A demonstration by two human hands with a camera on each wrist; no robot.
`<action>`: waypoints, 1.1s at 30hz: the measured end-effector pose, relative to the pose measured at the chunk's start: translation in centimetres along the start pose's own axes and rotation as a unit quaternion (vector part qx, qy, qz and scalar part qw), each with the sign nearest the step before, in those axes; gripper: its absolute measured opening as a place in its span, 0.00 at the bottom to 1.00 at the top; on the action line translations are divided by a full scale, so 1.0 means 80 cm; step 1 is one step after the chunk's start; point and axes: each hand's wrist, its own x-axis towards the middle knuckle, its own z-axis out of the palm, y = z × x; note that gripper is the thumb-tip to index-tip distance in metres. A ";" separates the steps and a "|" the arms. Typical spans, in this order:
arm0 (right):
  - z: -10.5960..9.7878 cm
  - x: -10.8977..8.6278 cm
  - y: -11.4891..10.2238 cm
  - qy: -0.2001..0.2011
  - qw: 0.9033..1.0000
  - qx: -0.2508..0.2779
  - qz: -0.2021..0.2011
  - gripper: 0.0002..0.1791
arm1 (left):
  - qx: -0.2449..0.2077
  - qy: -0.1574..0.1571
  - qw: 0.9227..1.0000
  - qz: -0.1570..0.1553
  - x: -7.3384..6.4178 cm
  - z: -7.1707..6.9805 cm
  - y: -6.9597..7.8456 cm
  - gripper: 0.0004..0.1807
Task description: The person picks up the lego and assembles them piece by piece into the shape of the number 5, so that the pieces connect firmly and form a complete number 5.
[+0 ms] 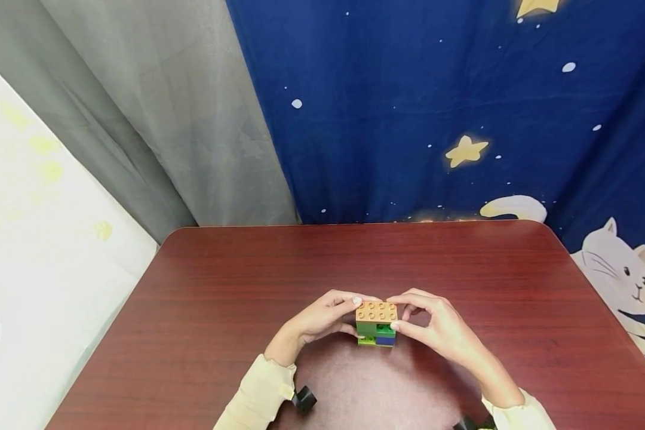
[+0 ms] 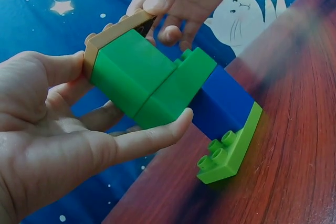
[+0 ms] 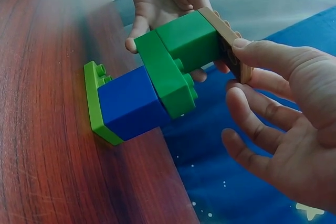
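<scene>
A stack of toy building bricks stands upright on the table between the two hands. Its base is a lime-green plate (image 2: 244, 142), with a blue brick (image 2: 223, 100) on one end. Above come a flat green brick (image 3: 165, 77) and a taller green brick (image 3: 189, 40). A tan eight-stud plate (image 1: 376, 311) tops the stack, one end overhanging the green brick. My left hand (image 1: 322, 316) holds the upper stack, thumb at the tan plate's end and a finger along the green side. My right hand (image 1: 441, 325) pinches the overhanging end of the tan plate between thumb and fingers.
The reddish-brown wooden table (image 1: 236, 275) has rounded far corners. Behind it hang a blue star-patterned curtain (image 1: 387, 119) and a grey curtain (image 1: 193, 119). A white patterned cloth (image 1: 48, 209) is on the left. Black wrist devices (image 1: 304, 399) hang near the sleeves.
</scene>
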 end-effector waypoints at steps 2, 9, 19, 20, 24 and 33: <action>0.000 0.000 0.002 0.001 1.000 0.002 0.002 0.19 | 0.000 0.004 1.000 -0.001 0.000 0.001 0.000 0.22; -0.001 0.001 -0.001 0.004 1.000 0.000 0.003 0.19 | 0.004 0.011 1.000 -0.004 -0.001 0.003 0.004 0.22; 0.013 -0.008 0.030 0.015 1.000 -0.001 0.022 0.20 | 0.002 0.012 1.000 -0.011 -0.003 0.004 0.006 0.22; 0.015 -0.009 0.034 0.015 1.000 -0.003 0.024 0.20 | -0.003 0.018 1.000 -0.010 -0.003 0.003 0.006 0.22; 0.021 -0.011 0.042 0.014 0.999 -0.006 0.028 0.20 | 0.007 0.069 0.998 -0.007 -0.008 -0.001 0.011 0.24; 0.003 -0.016 0.034 0.013 0.998 -0.048 0.029 0.32 | 0.233 0.191 0.951 0.073 -0.034 -0.006 0.033 0.20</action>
